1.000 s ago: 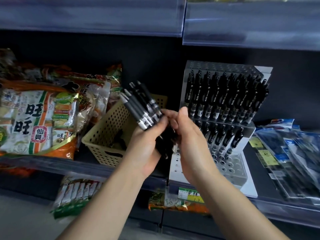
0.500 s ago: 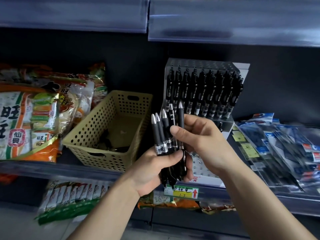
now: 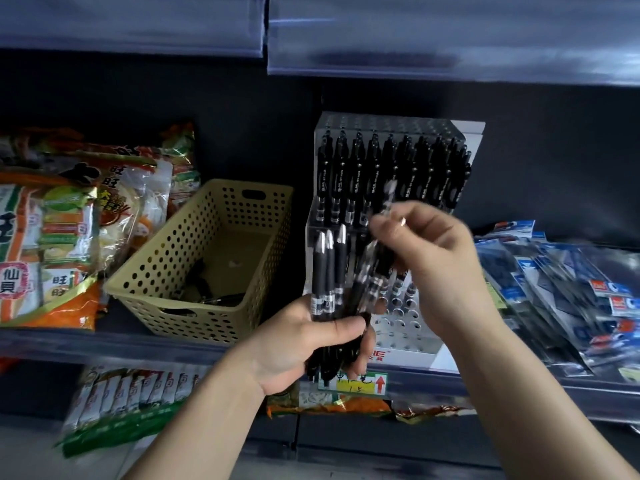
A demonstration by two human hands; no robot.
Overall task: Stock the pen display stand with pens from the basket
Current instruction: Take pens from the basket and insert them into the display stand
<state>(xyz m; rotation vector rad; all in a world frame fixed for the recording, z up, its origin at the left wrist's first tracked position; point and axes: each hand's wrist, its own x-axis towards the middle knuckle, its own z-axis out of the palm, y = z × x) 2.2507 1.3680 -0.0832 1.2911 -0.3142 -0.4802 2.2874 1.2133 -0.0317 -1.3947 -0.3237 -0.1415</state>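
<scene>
Two hands meet just in front of the stand. Your left hand (image 3: 298,344) is curled tight round a bundle of black pens (image 3: 327,271), silver tips up. Your right hand (image 3: 443,265) pinches a single pen (image 3: 375,268) between thumb and fingertips; it is tilted and blurred, its lower end by the bundle. Behind them, the clear pen display stand (image 3: 398,329) has an upper row of black pens (image 3: 391,174) and open holes in its low tier. Just left of it sits the yellow perforated basket (image 3: 162,254), with a few loose pens (image 3: 214,297) in its bottom. Snack bags (image 3: 52,237) lie further left.
</scene>
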